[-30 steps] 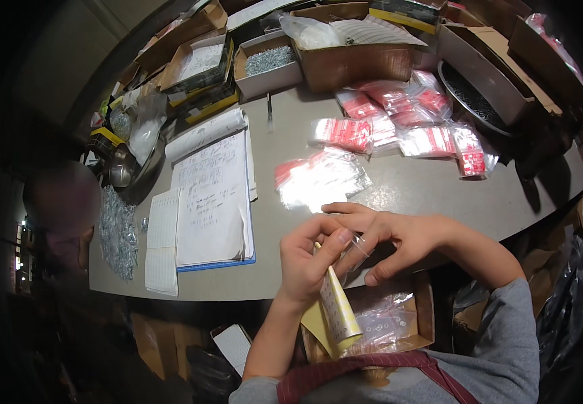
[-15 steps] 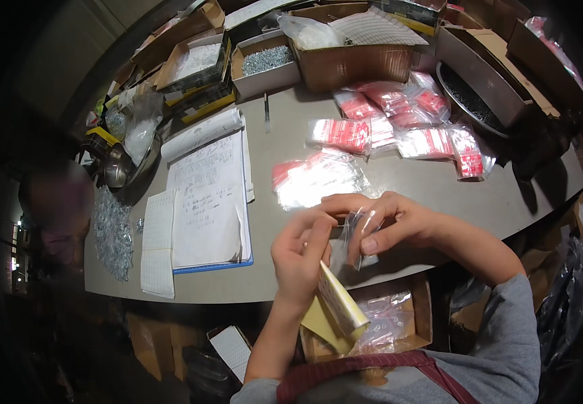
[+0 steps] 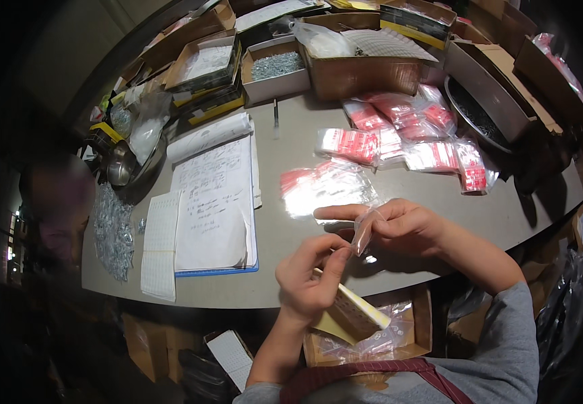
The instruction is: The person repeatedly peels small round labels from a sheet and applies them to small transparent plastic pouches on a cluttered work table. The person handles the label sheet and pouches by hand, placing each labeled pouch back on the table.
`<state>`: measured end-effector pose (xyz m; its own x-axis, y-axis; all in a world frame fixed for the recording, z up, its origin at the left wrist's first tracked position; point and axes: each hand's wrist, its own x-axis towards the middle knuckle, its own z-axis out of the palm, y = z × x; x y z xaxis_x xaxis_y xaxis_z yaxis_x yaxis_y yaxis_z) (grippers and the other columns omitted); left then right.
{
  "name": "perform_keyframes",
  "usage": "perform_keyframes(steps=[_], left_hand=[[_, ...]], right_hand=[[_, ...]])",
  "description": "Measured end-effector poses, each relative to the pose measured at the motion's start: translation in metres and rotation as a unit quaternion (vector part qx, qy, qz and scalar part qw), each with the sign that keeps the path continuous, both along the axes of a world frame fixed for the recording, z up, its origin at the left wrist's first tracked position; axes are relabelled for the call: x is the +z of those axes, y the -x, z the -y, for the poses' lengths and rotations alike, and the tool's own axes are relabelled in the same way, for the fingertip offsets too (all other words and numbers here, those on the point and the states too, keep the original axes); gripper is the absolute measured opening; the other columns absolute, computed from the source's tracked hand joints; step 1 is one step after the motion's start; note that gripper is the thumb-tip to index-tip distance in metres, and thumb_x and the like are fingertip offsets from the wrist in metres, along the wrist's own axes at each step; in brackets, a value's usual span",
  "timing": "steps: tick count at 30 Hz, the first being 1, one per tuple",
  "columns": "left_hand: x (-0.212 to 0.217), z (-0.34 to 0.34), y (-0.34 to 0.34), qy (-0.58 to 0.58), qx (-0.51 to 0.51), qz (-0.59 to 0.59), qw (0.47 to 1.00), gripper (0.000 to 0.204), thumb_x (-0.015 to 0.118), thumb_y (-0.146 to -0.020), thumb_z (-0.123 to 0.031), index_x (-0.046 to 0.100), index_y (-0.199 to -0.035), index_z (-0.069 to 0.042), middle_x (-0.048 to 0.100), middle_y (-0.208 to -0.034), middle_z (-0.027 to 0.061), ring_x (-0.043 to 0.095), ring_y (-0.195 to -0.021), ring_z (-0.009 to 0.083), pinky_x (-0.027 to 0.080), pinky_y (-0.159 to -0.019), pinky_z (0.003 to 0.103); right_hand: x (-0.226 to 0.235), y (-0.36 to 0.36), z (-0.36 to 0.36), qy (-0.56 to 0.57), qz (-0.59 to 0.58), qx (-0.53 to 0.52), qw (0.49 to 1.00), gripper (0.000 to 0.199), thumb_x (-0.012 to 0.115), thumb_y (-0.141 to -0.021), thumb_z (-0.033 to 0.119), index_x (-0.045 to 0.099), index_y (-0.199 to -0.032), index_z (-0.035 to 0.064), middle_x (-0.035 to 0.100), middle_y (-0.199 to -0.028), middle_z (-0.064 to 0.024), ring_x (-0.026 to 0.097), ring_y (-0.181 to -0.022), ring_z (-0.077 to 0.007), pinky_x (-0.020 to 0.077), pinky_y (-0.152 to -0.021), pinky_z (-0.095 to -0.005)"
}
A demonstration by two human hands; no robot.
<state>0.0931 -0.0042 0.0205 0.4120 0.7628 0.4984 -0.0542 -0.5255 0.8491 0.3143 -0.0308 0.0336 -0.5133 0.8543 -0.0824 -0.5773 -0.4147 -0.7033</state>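
Note:
My right hand (image 3: pixel 399 225) pinches a small clear plastic bag (image 3: pixel 361 232) by its top, above the front edge of the grey table (image 3: pixel 291 283). My left hand (image 3: pixel 312 276) holds a folded yellow and white sheet of stickers (image 3: pixel 352 311) against its palm, and its thumb and forefinger reach up to the bag's lower end. Just beyond both hands lies a loose pile of clear bags with red tops (image 3: pixel 325 185).
An open notebook with handwriting (image 3: pixel 214 202) lies to the left. More red-topped bags (image 3: pixel 406 135) spread at the right. Cardboard boxes (image 3: pixel 365 67), one with small metal parts (image 3: pixel 277 66), line the back. A box with bags (image 3: pixel 386 337) sits below the table. A person (image 3: pixel 59 209) is at far left.
Both hands have shifted slightly along the table edge. The left fingers have come up to the bag's lower end, and the sticker sheet has tilted flatter under the palm.

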Motion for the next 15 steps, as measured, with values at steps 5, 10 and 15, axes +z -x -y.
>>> perform_keyframes(steps=[5, 10, 15], left_hand=[[0.001, 0.001, -0.001, -0.013, 0.008, 0.003, 1.0, 0.013, 0.071, -0.089, 0.003, 0.067, -0.102, 0.003, 0.072, -0.084, 0.0092, 0.069, -0.067, 0.0128, 0.053, -0.062, 0.023], [-0.001, 0.001, -0.002, -0.027, 0.016, 0.01, 0.999, 0.015, 0.072, -0.09, 0.002, 0.066, -0.103, 0.003, 0.073, -0.085, 0.0094, 0.069, -0.069, 0.012, 0.053, -0.062, 0.023], [0.0, 0.0, -0.002, -0.022, 0.004, 0.017, 1.0, 0.018, 0.072, -0.091, 0.001, 0.064, -0.107, 0.003, 0.073, -0.089, 0.0101, 0.069, -0.07, 0.0103, 0.053, -0.062, 0.023]], right_hand=[[0.006, 0.002, 0.0, 0.034, -0.027, 0.032, 0.999, 0.08, 0.074, -0.086, 0.033, 0.041, -0.151, -0.0023, 0.055, -0.139, -0.0145, 0.056, -0.124, -0.0271, 0.043, -0.107, -0.048], [-0.001, 0.003, -0.005, -0.026, -0.026, -0.004, 0.999, 0.054, 0.069, -0.091, 0.038, 0.064, -0.128, -0.0014, 0.039, -0.158, -0.0184, 0.053, -0.132, -0.0305, 0.0423, -0.108, -0.0509], [-0.004, -0.001, -0.007, -0.034, -0.045, 0.0, 0.998, 0.052, 0.068, -0.092, 0.04, 0.066, -0.124, -0.0008, 0.031, -0.164, -0.0178, 0.05, -0.136, -0.0318, 0.0427, -0.11, -0.0522]])
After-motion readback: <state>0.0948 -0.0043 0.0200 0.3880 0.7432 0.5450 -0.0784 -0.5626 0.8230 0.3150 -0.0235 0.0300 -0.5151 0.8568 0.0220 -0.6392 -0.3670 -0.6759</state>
